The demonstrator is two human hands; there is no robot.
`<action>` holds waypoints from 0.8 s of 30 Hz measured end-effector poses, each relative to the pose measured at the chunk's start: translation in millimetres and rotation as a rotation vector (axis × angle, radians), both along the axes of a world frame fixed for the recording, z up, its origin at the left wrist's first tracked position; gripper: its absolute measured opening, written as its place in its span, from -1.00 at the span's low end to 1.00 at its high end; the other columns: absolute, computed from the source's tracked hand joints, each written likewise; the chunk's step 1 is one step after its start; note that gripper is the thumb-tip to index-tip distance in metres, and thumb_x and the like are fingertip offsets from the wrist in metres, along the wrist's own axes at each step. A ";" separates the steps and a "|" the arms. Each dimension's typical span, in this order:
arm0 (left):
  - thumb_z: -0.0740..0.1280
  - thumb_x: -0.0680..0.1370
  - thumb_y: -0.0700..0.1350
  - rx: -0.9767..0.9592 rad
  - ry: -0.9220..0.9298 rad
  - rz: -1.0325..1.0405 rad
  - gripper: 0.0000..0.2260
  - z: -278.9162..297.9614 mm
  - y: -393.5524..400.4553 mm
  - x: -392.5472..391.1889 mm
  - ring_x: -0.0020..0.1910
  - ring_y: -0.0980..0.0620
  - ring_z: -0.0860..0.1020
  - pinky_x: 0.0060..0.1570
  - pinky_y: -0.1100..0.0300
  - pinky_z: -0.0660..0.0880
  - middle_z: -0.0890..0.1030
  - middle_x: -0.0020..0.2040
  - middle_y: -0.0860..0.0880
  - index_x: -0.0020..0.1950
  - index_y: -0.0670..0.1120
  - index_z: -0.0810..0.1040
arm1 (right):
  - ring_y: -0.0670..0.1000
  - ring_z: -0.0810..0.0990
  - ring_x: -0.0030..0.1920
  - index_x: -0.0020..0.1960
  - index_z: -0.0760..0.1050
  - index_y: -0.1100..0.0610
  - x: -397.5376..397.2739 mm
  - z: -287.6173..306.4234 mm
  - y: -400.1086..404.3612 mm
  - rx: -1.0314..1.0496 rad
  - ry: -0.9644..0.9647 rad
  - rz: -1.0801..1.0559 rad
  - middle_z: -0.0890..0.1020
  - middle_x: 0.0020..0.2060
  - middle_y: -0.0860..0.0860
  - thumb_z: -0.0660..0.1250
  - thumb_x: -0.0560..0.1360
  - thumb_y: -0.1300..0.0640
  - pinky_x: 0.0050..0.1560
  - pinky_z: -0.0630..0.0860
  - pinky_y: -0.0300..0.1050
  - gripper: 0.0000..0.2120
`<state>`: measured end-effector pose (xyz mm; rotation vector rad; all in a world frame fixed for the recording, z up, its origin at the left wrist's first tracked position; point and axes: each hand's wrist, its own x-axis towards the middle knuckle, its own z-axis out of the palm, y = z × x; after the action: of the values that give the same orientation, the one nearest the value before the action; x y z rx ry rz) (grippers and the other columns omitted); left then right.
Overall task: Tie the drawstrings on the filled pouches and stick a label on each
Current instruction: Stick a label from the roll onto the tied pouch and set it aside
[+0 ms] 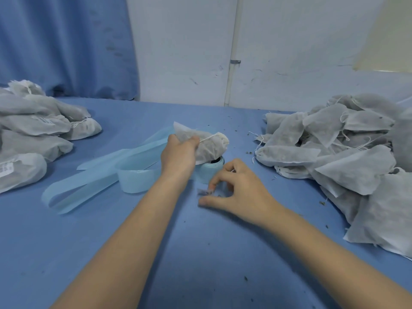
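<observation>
My left hand grips a filled white mesh pouch at the table's middle, just above a light blue label roll. The pouch's drawstring runs taut from my fingers to its gathered neck. My right hand hovers low over the blue table, in front of the roll. Its thumb and forefinger pinch a small blurred grey piece that looks like a label. A heap of filled pouches with loose strings lies on the right. Pouches bearing white labels are piled on the left.
Long loops of pale blue backing strip trail left from the roll across the blue table. Dark herb crumbs dot the cloth. A white wall with a pipe and a blue curtain close the far side.
</observation>
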<state>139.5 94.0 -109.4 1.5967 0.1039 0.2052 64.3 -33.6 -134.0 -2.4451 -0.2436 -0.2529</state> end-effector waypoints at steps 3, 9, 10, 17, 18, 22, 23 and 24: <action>0.33 0.51 -0.11 -0.037 -0.066 -0.039 -0.90 2.3 -1.1 -5.5 0.02 -0.08 0.56 0.10 0.01 0.46 0.59 -0.03 -0.04 -0.15 0.00 0.42 | -0.23 0.37 -0.26 -0.21 0.54 -0.09 -15.4 18.8 -10.2 0.130 -0.021 0.042 0.38 -0.06 -0.07 0.50 0.39 0.07 -0.10 0.33 -0.44 -0.86; 0.35 0.51 -0.21 -0.058 -0.197 -0.305 -0.91 8.4 -15.1 -23.0 -0.15 0.01 0.58 -0.16 0.18 0.52 0.61 -0.15 0.00 -0.10 -0.06 0.46 | -0.29 0.34 -0.14 -0.16 0.53 -0.13 -21.0 56.9 -35.9 0.166 -0.171 -0.029 0.35 -0.06 -0.11 0.41 0.45 0.06 -0.07 0.27 -0.50 -0.90; 0.34 0.51 -0.22 -0.057 -0.204 -0.334 -0.91 8.7 -17.0 -25.2 -0.17 0.04 0.58 -0.19 0.23 0.51 0.61 -0.16 0.01 -0.10 -0.07 0.47 | -0.29 0.34 -0.08 -0.14 0.54 -0.11 -19.7 59.9 -39.4 0.146 -0.182 -0.043 0.35 -0.04 -0.10 0.41 0.46 0.04 -0.05 0.25 -0.51 -0.93; 0.33 0.51 -0.22 -0.085 -0.188 -0.456 -0.93 15.8 -25.8 -41.0 -0.05 -0.02 0.59 0.06 0.06 0.48 0.63 -0.08 -0.04 -0.08 -0.06 0.51 | -0.29 0.34 -0.06 -0.10 0.56 -0.02 -13.4 60.2 -49.0 0.069 -0.263 -0.090 0.40 -0.02 -0.02 0.42 0.46 0.00 -0.04 0.23 -0.53 -0.92; 0.33 0.51 -0.22 -0.099 -0.173 -0.472 -0.93 16.2 -26.9 -42.5 -0.02 -0.05 0.59 0.12 0.00 0.48 0.64 -0.05 -0.06 -0.05 -0.07 0.52 | -0.28 0.34 -0.05 -0.11 0.55 -0.04 -12.4 59.5 -49.5 0.067 -0.274 -0.101 0.40 -0.03 -0.03 0.42 0.47 0.01 -0.05 0.23 -0.54 -0.93; 0.35 0.48 -0.22 -0.177 -0.114 -0.541 -0.87 17.3 -30.0 -45.6 0.00 -0.11 0.59 0.17 -0.19 0.48 0.63 -0.04 -0.10 0.01 -0.11 0.52 | -0.27 0.35 -0.07 -0.09 0.58 0.00 -9.2 56.9 -50.8 0.063 -0.341 -0.149 0.35 -0.12 -0.13 0.45 0.46 0.04 -0.05 0.21 -0.55 -0.93; 0.38 0.44 -0.21 -0.190 -0.114 -0.559 -0.84 17.3 -29.6 -45.5 -0.01 -0.11 0.59 0.16 -0.21 0.48 0.63 -0.05 -0.10 0.00 -0.11 0.52 | -0.28 0.35 -0.08 -0.08 0.60 0.04 -8.8 56.0 -51.0 0.061 -0.360 -0.159 0.36 -0.13 -0.12 0.45 0.45 0.05 -0.06 0.22 -0.54 -0.91; 0.38 0.38 -0.18 -0.184 -0.125 -0.577 -0.79 17.0 -29.0 -45.1 -0.02 -0.10 0.59 0.15 -0.20 0.49 0.63 -0.06 -0.09 -0.01 -0.11 0.52 | -0.28 0.35 -0.10 -0.08 0.61 0.07 -8.5 55.0 -51.1 0.061 -0.372 -0.166 0.37 -0.12 -0.10 0.46 0.45 0.06 -0.07 0.22 -0.53 -0.90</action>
<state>94.4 65.0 -92.4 1.3661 -0.4209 -0.1511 55.8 -84.7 -79.0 -2.3448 -0.1886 -0.7796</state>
